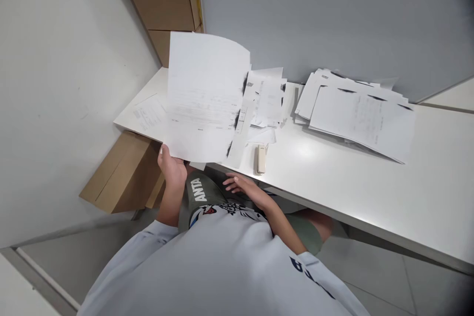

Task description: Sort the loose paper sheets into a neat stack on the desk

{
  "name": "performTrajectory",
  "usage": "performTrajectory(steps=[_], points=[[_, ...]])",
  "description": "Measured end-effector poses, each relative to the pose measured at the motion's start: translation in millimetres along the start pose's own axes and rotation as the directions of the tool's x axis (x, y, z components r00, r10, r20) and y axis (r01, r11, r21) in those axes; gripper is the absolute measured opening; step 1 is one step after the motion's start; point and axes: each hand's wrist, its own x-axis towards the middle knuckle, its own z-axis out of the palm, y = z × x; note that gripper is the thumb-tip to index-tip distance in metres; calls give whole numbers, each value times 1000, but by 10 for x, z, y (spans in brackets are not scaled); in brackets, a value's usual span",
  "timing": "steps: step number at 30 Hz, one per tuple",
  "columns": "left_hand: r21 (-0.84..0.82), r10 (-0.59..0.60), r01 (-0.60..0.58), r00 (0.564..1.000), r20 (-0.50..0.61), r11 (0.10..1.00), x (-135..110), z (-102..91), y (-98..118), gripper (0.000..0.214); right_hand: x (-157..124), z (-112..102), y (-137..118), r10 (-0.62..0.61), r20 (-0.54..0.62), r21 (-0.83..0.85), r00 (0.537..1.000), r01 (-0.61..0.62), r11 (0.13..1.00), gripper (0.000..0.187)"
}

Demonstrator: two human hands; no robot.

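Note:
My left hand [172, 168] grips the bottom edge of a large printed white sheet [205, 96], which it holds up above the table. My right hand [244, 187] hangs with fingers apart just below the table's front edge, holding nothing. The nearest thing to it is a small beige stapler [261, 159] on the white table [370, 197]. Behind the raised sheet lies a messy stack of papers [266, 98]. A larger pile of printed sheets [361, 118] sits to the right, and a single loose sheet [148, 113] lies at the table's left end.
A cardboard box [126, 175] stands on the floor below the table's left end. Brown cardboard cartons [159, 0] stand at the far end, beyond the table. A grey wall panel [314, 15] runs behind the table, and a white wall [66, 98] runs along its left end.

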Motion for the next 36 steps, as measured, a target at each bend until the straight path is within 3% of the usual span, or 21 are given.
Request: performTrajectory(steps=[4, 8, 11, 13, 17, 19, 24, 27, 30, 33, 36], points=[[-33, -152, 151, 987, -50, 988, -26, -204, -105, 31, -42, -97, -88, -15, 58, 67, 998, 11, 998, 54], [18, -315, 321, 937, -149, 947, -21, -377, -406, 27, -28, -121, -30, -15, -3, 107, 1000, 16, 994, 53], [115, -379, 393, 917, -129, 912, 13, -437, -590, 26, 8, -45, 8, -18, 0, 161, 1000, 18, 987, 53], [238, -361, 366, 930, -68, 900, 48, -469, -642, 27, 26, 28, 9, -33, 17, 213, 999, 29, 977, 51], [495, -217, 134, 970, 113, 858, 140, -521, -618, 25, 63, 167, -37, -79, 76, 300, 994, 53, 952, 47], [560, -194, 43, 958, 213, 827, 185, -532, -582, 22, 90, 222, -80, -90, 108, 319, 990, 51, 947, 47], [604, -240, -23, 905, 352, 797, 244, -493, -511, 21, 151, 310, -144, -88, 84, 244, 993, 65, 968, 48], [557, -314, 44, 862, 399, 829, 254, -435, -479, 21, 135, 356, -48, 65, 39, 163, 997, -71, 984, 47], [461, -398, 198, 830, 391, 865, 266, -393, -456, 23, 78, 390, 78, 206, 92, 143, 974, -218, 965, 52], [436, -443, 266, 813, 377, 860, 267, -396, -456, 24, 31, 385, 105, 96, 92, 189, 991, -112, 975, 57], [534, -487, 239, 781, 391, 811, 228, -416, -471, 24, 36, 359, 73, -37, -17, 221, 999, 40, 974, 49]])
